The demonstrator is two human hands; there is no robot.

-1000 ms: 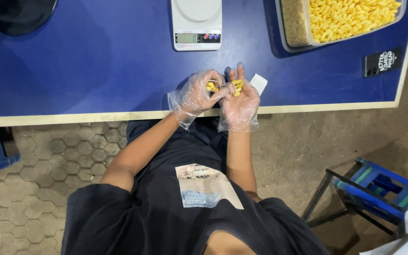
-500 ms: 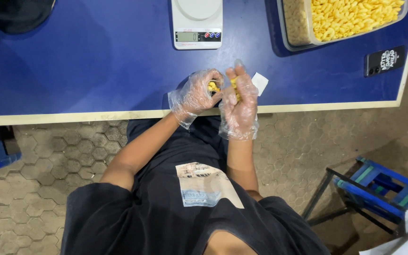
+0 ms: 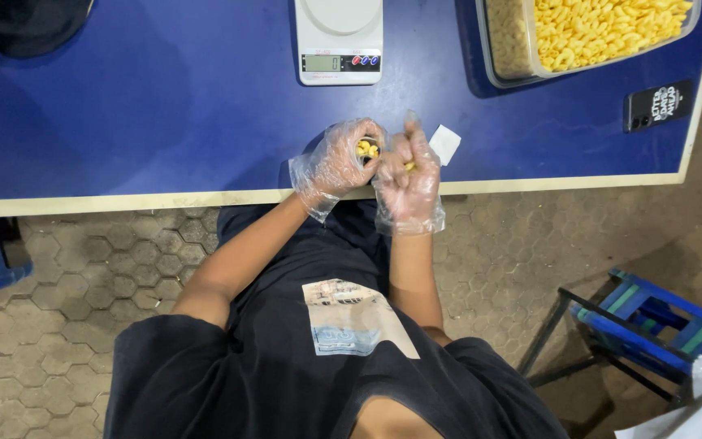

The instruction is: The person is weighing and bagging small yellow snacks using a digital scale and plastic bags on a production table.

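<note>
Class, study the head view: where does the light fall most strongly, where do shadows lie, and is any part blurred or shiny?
Head view: brightest on the yellow snacks in the clear tub and the white scale; the tub casts a dark shadow on the blue table; the top left corner is dim; glints show on the plastic glove of the left hand; the right hand looks slightly soft.

A blue desk (image 3: 164,122) with a pale edge carries a white scale (image 3: 339,41) at the top. To its right stands a clear tub (image 3: 507,49) of yellow snacks, and near the right edge lies a black phone (image 3: 658,106). A blue stool (image 3: 652,329) stands on the hexagon-paved floor (image 3: 58,276).
</note>
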